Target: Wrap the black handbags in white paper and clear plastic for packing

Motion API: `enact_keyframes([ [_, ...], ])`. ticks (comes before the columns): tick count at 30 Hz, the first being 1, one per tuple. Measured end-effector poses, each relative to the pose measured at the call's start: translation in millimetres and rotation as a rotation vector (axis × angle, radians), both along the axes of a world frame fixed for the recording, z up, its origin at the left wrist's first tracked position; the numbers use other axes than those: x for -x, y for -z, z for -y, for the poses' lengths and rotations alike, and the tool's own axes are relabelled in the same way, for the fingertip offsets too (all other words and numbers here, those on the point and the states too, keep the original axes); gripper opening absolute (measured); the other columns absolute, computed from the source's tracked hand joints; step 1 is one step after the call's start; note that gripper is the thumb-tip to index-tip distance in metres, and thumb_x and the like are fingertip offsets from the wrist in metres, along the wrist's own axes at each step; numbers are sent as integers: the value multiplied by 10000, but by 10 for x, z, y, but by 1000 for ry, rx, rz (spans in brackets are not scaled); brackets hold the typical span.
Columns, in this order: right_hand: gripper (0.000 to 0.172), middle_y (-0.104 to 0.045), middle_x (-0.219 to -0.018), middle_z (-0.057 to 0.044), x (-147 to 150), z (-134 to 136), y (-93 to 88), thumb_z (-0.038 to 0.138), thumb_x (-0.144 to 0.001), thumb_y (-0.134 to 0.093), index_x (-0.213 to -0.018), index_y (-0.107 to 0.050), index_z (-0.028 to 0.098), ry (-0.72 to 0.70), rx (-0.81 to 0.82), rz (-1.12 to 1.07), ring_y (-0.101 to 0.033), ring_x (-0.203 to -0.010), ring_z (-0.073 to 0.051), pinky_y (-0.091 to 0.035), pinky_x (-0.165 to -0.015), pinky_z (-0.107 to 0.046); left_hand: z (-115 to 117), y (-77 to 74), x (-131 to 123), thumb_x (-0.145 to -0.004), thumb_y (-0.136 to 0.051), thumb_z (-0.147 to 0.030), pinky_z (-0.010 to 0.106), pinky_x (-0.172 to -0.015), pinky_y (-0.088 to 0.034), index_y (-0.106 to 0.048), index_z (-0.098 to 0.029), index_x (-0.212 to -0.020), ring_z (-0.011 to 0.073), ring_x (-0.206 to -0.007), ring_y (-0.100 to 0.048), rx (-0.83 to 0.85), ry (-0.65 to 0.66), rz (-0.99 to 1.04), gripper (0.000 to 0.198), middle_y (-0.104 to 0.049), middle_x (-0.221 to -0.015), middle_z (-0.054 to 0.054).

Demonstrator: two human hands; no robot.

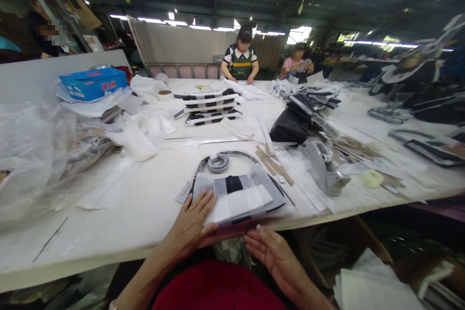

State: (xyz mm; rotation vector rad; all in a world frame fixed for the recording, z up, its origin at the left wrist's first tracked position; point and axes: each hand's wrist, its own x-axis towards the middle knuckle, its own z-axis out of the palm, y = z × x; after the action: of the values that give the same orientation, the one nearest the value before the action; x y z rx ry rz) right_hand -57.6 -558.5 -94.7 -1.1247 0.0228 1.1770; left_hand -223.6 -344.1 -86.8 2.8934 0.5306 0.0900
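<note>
A grey handbag point(271, 185) with a dark strap lies flat near the front edge of the table, partly covered by clear plastic and white sheets. My left hand point(196, 215) rests with spread fingers on the bag's left side. Below the table edge, my right hand point(271, 252) is held apart from the bag, its fingers stretched out and nothing in it. A coiled grey strap point(218, 162) sits at the top of the bag, inside the loop of its handle. A white tag point(183, 193) pokes out at the left.
Stacked black-and-white bags point(212, 106) stand farther back, with a black bag point(288, 126) to their right. A tape dispenser point(321, 167) and brown strips point(274, 164) lie at right. Plastic wrapping point(32, 155) and a blue box point(92, 83) occupy the left. Two people work across the table.
</note>
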Motion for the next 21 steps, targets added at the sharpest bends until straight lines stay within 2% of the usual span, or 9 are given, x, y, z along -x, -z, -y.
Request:
enact_keyframes([
  [5,447,-748,-889,-83,26,-67,12,427,-603,-906,-826,-629,156,67,-45,-105,-716,-963,-256,-523,-964,-397,-28,148,42,-939,-469,-554,534,-1179,-258,-317,-222,-1517,297,-1445,-327,-66,6,40,684,-363,-1549,118],
  [9,462,-751,-963,-101,35,-89,-7,401,-594,-914,-863,-644,140,78,-63,-112,-705,-992,-251,-505,-984,-394,12,168,64,-934,-497,-542,502,-1156,-313,-314,-213,-1520,297,-1426,-360,-203,10,214,697,-373,-1547,134],
  [12,484,-748,-1024,-103,50,-104,-18,391,-576,-923,-894,-648,150,80,-69,-111,-694,-1022,-253,-487,-1004,-405,74,163,88,-861,-600,-576,521,-1144,-328,-283,-210,-1533,337,-1430,-341,-291,-11,328,828,-338,-1566,148],
  [14,508,-749,-1024,-95,53,-120,-25,388,-545,-935,-896,-649,160,93,-69,-122,-689,-1034,-258,-478,-1016,-414,94,183,115,-794,-686,-576,515,-1123,-364,-278,-230,-1534,344,-1398,-391,-290,5,349,913,-377,-1548,144],
  [17,539,-755,-989,-84,40,-162,-48,392,-490,-952,-881,-657,167,109,-52,-134,-693,-1019,-266,-480,-1009,-426,74,265,159,-760,-760,-456,493,-1095,-412,-290,-262,-1525,322,-1345,-466,-258,49,370,919,-454,-1502,125],
  [21,500,-753,-1024,-86,16,-276,-69,366,-506,-949,-873,-674,169,114,-59,-131,-687,-1026,-256,-488,-989,-418,33,399,208,-792,-710,-259,482,-1100,-420,-284,-269,-1524,292,-1343,-474,-252,59,457,848,-478,-1486,110],
])
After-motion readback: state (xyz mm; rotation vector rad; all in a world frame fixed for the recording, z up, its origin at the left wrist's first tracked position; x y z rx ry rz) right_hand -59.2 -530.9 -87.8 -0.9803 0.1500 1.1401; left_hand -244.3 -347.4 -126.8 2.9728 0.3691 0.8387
